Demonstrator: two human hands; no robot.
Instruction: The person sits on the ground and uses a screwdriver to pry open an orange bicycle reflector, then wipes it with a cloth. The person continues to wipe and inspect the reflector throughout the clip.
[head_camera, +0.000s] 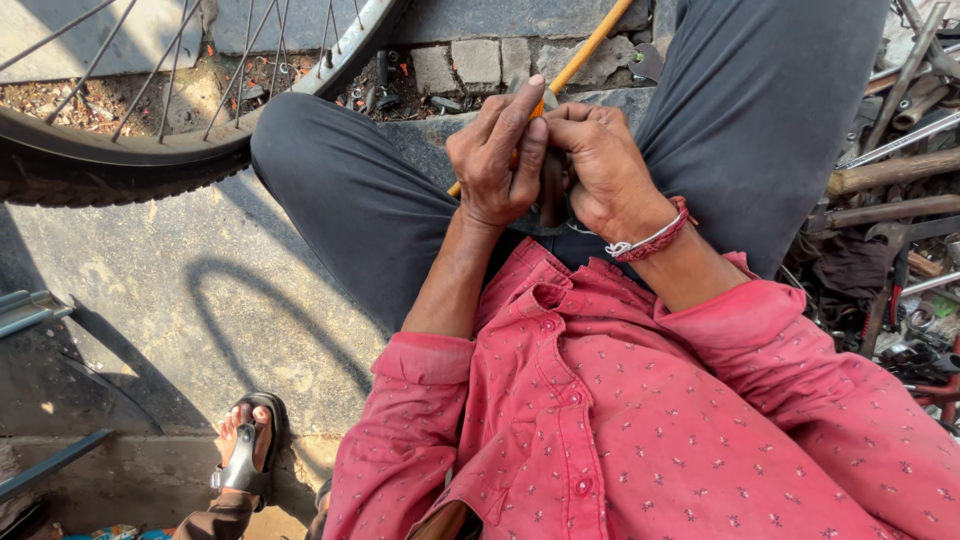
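Observation:
My left hand (497, 160) and my right hand (601, 165) are pressed together over my lap, between my knees in dark grey trousers (340, 190). A long yellow-orange stick (590, 45) slants from under my left hand up to the top of the view. The left fingers close over it, with the forefinger lying along its orange part. My right hand, with a red braided wristband (660, 235), grips a small dark object (551, 190) squeezed between both palms; what it is stays hidden. Both pink shirt sleeves (640, 420) fill the lower view.
A bicycle wheel (130, 150) with tyre and spokes stands at the upper left on the concrete ground (170, 290). A heap of metal rods and tools (890, 190) lies at the right. A sandalled foot (245, 445) shows at the bottom left. Stone kerb blocks (475, 62) run along the top.

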